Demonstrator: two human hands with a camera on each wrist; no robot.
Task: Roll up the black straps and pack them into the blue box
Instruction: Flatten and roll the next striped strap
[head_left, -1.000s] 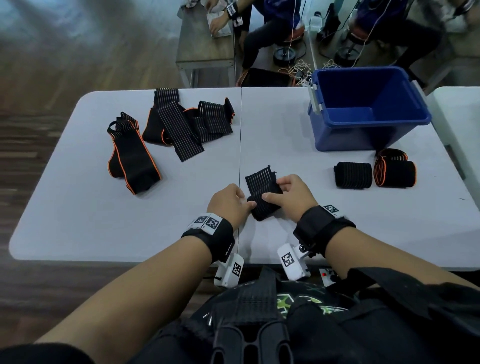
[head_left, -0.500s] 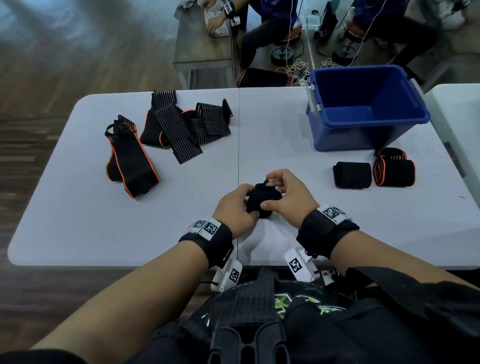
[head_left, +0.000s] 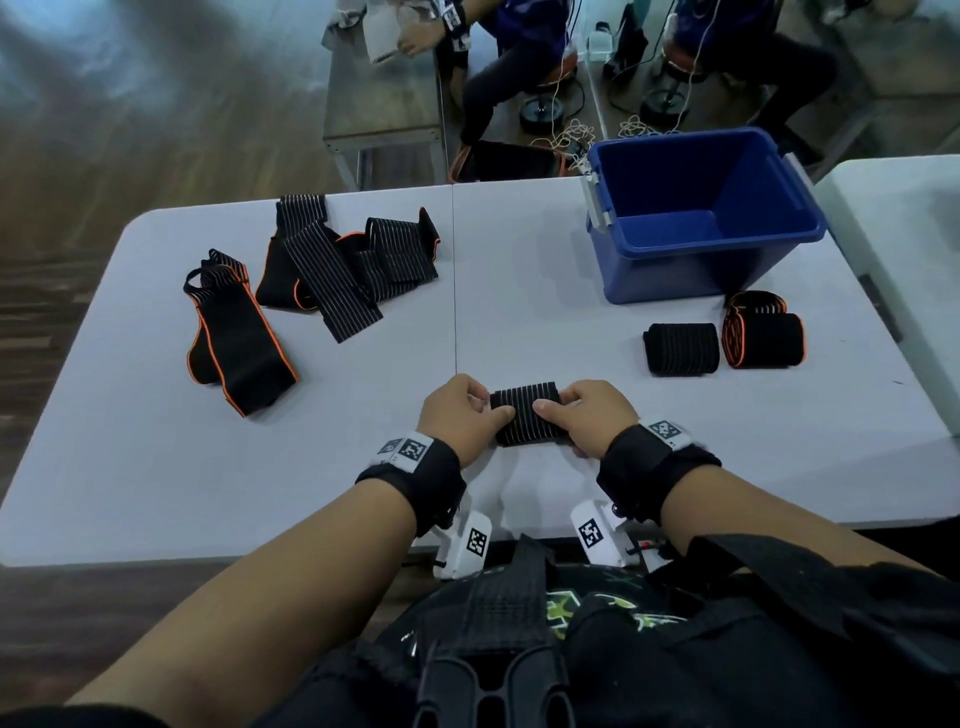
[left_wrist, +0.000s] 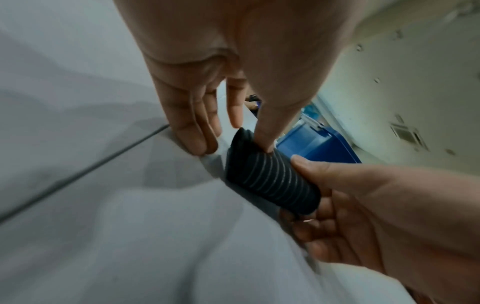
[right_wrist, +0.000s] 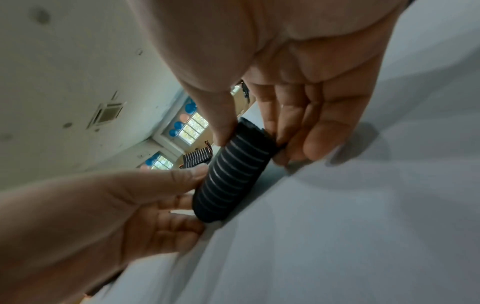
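Black rolled strap: ribbed elastic roll with grey stripes (head_left: 525, 413), lying on the white folding table (head_left: 130, 467), near its front edge.
Left hand (head_left: 460, 415): thumb and fingers pinch the roll's left end.
Right hand (head_left: 589, 415): thumb and fingers pinch its right end.
Beyond: 2 finished rolls (head_left: 681, 348), one orange-edged (head_left: 763, 340), in front of the blue plastic box (head_left: 701, 249); loose black straps (head_left: 343, 260) far left.

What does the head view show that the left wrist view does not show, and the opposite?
Only the head view: the unrolled straps on the table's left part, and two finished rolls lying before the blue box.

Only the left wrist view: the roll's coiled end and the ceiling.

Both: the left hand and right hand hold the rolled strap between them on the table.
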